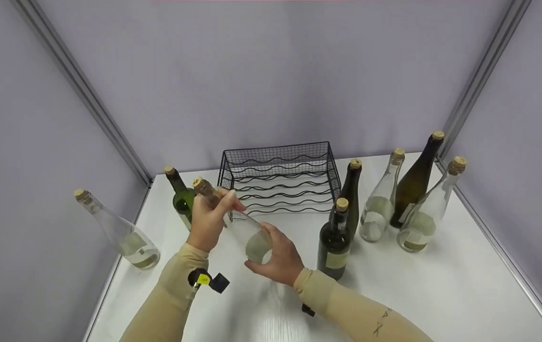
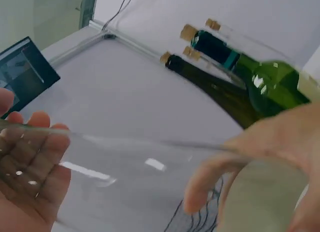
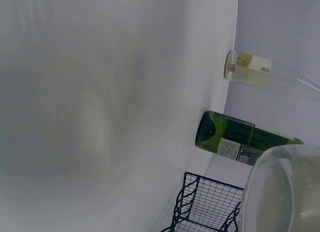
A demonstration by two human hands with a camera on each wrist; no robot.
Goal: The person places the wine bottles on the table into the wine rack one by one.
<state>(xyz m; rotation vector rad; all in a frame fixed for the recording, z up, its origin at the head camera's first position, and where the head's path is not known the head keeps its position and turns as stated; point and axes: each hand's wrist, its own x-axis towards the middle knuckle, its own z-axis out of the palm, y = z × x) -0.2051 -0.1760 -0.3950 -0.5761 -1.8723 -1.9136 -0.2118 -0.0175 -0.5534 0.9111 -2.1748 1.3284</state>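
Both hands hold a clear glass bottle (image 1: 242,230) with a cork stopper, slanted above the table with its neck up to the left. Around the neck curl the fingers of my left hand (image 1: 208,219). My right hand (image 1: 282,256) grips the lower body near the base, thumb and fingers on opposite sides of a pale label. Behind the held bottle stands a black wire wine rack (image 1: 275,146) with wavy rails and no bottles on them. In the right wrist view the bottle's thick glass base (image 3: 272,192) fills the lower right corner.
A green corked bottle (image 1: 184,202) stands behind my left hand, a clear one (image 1: 130,237) farther left. On the right stand several more corked bottles: dark ones (image 1: 335,247) nearest my right hand, clear ones (image 1: 423,223) farther out. Walls (image 1: 261,71) enclose the white table (image 1: 394,294).
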